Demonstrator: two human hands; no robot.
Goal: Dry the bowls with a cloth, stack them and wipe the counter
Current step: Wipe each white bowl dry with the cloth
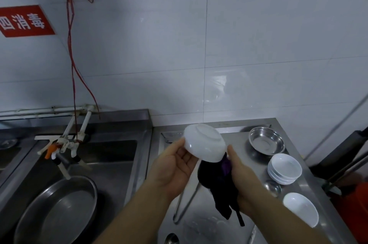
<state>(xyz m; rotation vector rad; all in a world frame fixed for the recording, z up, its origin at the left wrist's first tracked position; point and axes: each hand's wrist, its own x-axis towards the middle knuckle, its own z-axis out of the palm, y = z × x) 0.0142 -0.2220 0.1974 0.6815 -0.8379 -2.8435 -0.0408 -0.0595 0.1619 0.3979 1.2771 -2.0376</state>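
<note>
A white bowl (204, 142) is held in the air over the steel counter (201, 221), tilted with its base toward me. My left hand (177, 166) grips its left rim from below. My right hand (237, 172) holds a dark purple-black cloth (217, 186) against the bowl's lower right side, and the cloth hangs down between my hands. On the counter to the right stand a stack of white bowls (284, 169) and a single white bowl (300, 209) nearer to me.
A steel bowl (266, 143) sits at the counter's back right, a small steel dish (272, 188) between the white bowls. Metal tongs (185, 204) and a spoon (171, 238) lie on the wet counter. Left is a sink (111, 156) with taps (65, 148) and a steel basin (57, 210).
</note>
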